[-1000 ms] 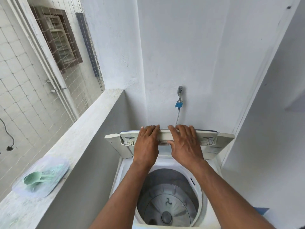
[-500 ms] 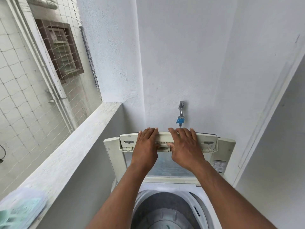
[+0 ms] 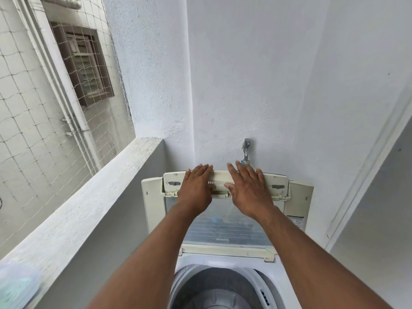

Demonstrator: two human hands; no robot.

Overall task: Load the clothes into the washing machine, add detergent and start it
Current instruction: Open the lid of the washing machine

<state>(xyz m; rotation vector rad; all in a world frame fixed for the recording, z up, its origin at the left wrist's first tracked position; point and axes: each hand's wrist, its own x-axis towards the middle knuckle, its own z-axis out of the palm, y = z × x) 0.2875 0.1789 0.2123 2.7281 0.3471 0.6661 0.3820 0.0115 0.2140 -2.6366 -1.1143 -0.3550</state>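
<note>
A top-loading white washing machine stands in a narrow white-walled corner, its cream plastic folding lid raised nearly upright against the textured white back wall. The lid consists of an upper cream panel with two slotted recesses and a lower translucent ribbed window section, joined by small hinges. The left hand lies flat on the upper panel of the lid, fingers straight and together, fingertips reaching its top edge. The right hand lies flat beside it on the same panel, fingers straight and slightly spread, thumb extended toward the left hand; neither hand curls round anything. Both bare forearms extend upward from the lower edge of the view. Below the lid, the round grey drum opening of the machine is exposed; no clothes are visible in the part that shows. Just above the right hand, a metal wall tap with a blue fitting projects from the back wall. At left, a white concrete parapet ledge runs alongside the machine, with a blurred translucent object resting at its near end. Beyond the ledge, a mesh safety net covers the opening, through which a brown louvred window and white drainpipes appear.
</note>
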